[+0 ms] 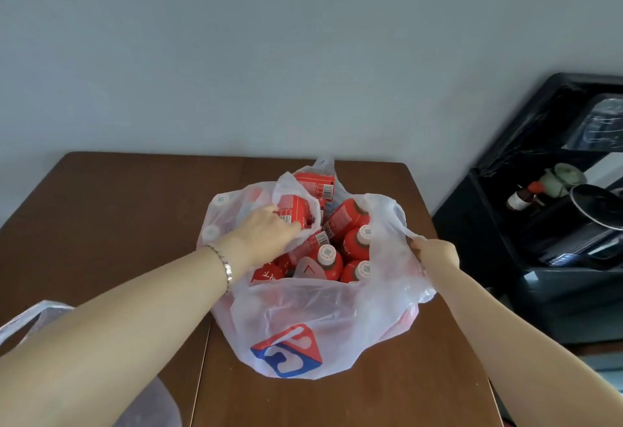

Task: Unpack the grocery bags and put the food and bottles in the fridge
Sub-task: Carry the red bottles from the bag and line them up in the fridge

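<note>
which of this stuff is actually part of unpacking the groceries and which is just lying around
Part of the job: grocery bag; red bottles in it; left hand gripping the top red bottle; right hand pinching the bag handle; second bag at lower left.
Just lying about: black shelf; pot; small brown bottle.

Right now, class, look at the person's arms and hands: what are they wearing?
No sleeves show; the left arm and right arm are bare. A thin silver bracelet circles the left wrist. Neither the left hand nor the right hand has a glove, and no rings show.
</note>
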A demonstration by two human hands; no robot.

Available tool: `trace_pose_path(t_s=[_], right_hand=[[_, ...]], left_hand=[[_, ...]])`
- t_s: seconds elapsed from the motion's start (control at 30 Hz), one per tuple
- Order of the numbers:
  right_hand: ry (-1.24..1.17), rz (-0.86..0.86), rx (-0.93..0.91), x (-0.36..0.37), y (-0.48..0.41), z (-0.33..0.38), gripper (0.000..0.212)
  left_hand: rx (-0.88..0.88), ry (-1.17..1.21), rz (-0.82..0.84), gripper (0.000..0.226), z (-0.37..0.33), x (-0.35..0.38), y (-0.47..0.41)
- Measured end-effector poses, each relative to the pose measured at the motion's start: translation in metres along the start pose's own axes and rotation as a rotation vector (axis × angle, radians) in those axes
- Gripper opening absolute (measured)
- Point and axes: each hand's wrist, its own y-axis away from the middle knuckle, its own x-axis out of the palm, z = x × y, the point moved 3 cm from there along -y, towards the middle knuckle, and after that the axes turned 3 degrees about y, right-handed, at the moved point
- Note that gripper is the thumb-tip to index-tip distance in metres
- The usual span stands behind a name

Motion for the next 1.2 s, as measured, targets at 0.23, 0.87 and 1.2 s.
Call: trace_pose_path(t_s=[0.23,0.87,1.2], right_hand=[[0.395,0.021,0.000,0.014,-0.007,-0.008,0.038],[0.156,0.502,-0.107,0.176,0.077,0.086,0.075],[-0.236,0.475,-0.311,0.138,0.085,0.069,0.056]], left_hand=[[-0.667,0.579,-0.326,0.061,0.110,0.017,0.051],[-0.914,0.401,-0.058,0.028,0.142,0.040,0.021],[-0.270,0.135,-0.126,0.026,0.042,0.001,-0.035]])
